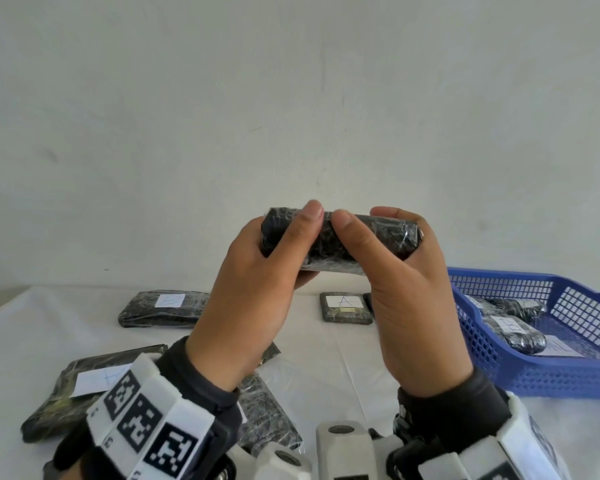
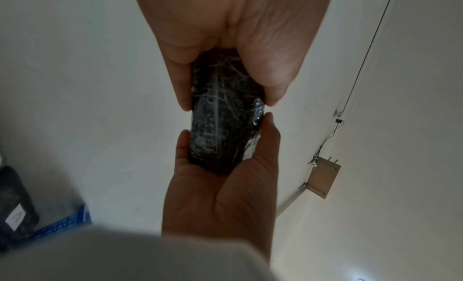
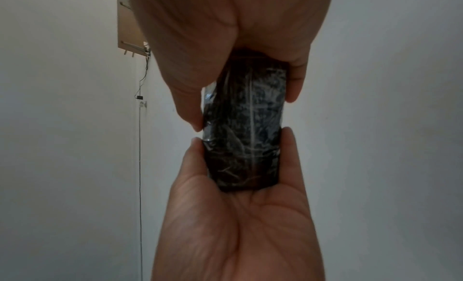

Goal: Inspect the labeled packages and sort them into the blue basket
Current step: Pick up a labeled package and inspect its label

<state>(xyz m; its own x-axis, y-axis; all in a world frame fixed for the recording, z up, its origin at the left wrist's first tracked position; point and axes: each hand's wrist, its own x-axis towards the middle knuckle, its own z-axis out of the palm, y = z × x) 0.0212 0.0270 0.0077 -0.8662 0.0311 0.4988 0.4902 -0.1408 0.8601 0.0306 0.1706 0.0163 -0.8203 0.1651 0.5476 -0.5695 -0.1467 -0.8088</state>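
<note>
I hold one black, film-wrapped package (image 1: 385, 237) up in front of the wall, lying crosswise. My left hand (image 1: 288, 240) grips its left end, thumb on the near face. My right hand (image 1: 368, 244) grips its right end the same way. No label shows on the held package (image 2: 223, 117) in any view. In the left wrist view my left hand (image 2: 225, 138) comes in from below; in the right wrist view my right hand (image 3: 241, 135) does. The blue basket (image 1: 534, 372) stands on the table at the right, with several labeled packages (image 1: 513, 327) inside.
On the white table lie a package labeled B (image 1: 167, 308) at back left, one labeled A (image 1: 345, 308) at back centre, a labeled one (image 1: 94, 386) at front left and another (image 1: 267, 417) under my left wrist. A plain wall rises behind.
</note>
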